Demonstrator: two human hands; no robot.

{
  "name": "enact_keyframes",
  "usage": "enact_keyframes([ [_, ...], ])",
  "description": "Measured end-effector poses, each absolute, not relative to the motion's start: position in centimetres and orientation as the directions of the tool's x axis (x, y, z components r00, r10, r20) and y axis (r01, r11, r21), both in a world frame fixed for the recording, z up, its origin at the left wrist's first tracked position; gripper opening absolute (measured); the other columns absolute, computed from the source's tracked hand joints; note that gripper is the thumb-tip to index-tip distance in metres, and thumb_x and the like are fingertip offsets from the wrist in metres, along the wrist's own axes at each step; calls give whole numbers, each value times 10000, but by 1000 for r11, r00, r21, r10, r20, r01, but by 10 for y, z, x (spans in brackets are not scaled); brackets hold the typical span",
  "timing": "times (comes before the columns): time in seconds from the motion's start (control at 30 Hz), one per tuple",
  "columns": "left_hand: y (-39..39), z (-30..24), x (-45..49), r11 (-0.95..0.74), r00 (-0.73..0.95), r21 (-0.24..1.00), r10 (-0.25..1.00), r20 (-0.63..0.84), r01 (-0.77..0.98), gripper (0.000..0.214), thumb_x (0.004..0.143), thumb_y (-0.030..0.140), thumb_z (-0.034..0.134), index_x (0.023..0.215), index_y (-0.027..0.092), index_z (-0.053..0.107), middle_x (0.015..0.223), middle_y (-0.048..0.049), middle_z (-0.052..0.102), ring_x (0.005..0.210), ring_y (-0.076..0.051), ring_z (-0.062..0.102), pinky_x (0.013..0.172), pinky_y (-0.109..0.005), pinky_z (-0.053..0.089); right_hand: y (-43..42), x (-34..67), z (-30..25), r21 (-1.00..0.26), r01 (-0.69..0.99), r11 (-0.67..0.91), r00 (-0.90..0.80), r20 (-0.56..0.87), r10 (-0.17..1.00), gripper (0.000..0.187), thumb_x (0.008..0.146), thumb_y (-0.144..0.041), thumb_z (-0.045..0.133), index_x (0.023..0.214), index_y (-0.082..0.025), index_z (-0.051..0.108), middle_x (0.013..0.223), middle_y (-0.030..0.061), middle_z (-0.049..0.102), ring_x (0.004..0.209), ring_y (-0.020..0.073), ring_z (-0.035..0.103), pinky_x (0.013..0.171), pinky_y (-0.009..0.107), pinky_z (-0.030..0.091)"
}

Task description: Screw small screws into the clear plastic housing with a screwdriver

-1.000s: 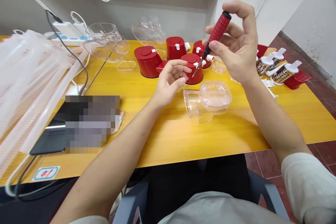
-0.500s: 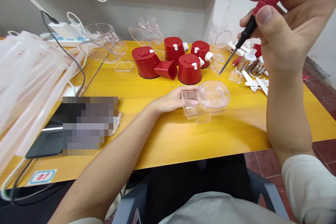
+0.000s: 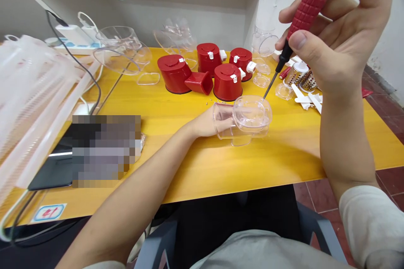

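Note:
My left hand (image 3: 210,122) supports a clear plastic housing (image 3: 252,122). Its fingers show through the transparent side opening and seem to reach inside the part; whether some lie behind the wall I cannot tell. The housing's round face points upward, just above the table. Raised at the right, my right hand (image 3: 334,38) is closed around the red ribbed handle of a screwdriver (image 3: 307,12). The thin shaft slants down to the left, and its tip meets the far right rim of the housing's round face. Several tiny screws (image 3: 217,101) lie behind the housing.
Several red housings (image 3: 227,82) stand behind my hands on the yellow table (image 3: 202,168). More clear parts (image 3: 121,50) sit at the back. Metal grater drums (image 3: 296,73) and white plastic pieces (image 3: 311,100) lie at right. Plastic bags (image 3: 38,92) and cables cover the left side.
My right hand has brought the screwdriver down and left, so its tip is now at the housing's rim. My left fingers have shifted further into the housing, which moved slightly left.

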State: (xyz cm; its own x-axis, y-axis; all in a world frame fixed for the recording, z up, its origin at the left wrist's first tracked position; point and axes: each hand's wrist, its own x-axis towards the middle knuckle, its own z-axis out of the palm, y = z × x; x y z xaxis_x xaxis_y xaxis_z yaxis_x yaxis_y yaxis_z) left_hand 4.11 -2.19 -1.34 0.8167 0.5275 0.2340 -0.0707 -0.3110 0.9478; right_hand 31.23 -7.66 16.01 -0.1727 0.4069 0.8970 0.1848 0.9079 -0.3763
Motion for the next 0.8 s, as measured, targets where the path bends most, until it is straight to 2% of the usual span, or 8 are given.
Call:
enact_keyframes([
  [0.1,-23,-13,44,-333,814,939,519,261,-89,609,1073,678,888,1404,171,945,1520,-221,877,1446,-424,844,1239,-522,695,-81,313,161,-398,215,892,-179,882,437,532,963,-244,883,1433,-468,769,1448,-199,727,1140,81,873,888,208,826],
  [0.23,-25,-7,47,-343,798,936,539,269,-83,582,1057,667,908,1388,191,957,1532,-213,874,1487,-442,822,1279,-548,672,-82,314,160,-460,229,858,-162,851,500,556,920,-273,930,1420,-464,779,1517,-159,703,1115,119,870,942,289,858],
  [0.37,-28,-3,48,-338,804,940,546,238,-49,580,1059,683,893,1384,207,957,1552,-191,869,1469,-449,830,1270,-561,681,-77,315,158,-435,205,877,-205,857,473,553,944,-305,921,1465,-420,772,1514,-139,696,1123,81,860,1009,281,855],
  [0.53,-29,-4,49,-327,785,944,574,233,-41,658,1015,731,919,1370,178,947,1555,-222,861,1442,-462,837,1233,-576,700,-76,315,155,-449,198,872,-217,847,485,561,954,-305,912,1487,-387,756,1533,-120,678,1134,78,853,1050,316,856],
  [0.67,-28,-5,49,-320,784,947,584,212,-19,655,993,726,938,1361,184,952,1529,-212,876,1431,-457,843,1246,-572,693,-76,317,156,-450,216,867,-219,843,492,564,948,-281,909,1479,-394,759,1530,-116,682,1105,76,852,1029,288,853],
  [0.8,-27,-6,50,-319,787,947,577,218,-29,650,982,727,946,1347,189,958,1511,-206,885,1466,-466,826,1267,-563,678,-73,318,155,-408,236,882,-248,852,461,569,972,-314,886,1517,-409,751,1542,-154,685,1127,41,847,1055,247,811],
])
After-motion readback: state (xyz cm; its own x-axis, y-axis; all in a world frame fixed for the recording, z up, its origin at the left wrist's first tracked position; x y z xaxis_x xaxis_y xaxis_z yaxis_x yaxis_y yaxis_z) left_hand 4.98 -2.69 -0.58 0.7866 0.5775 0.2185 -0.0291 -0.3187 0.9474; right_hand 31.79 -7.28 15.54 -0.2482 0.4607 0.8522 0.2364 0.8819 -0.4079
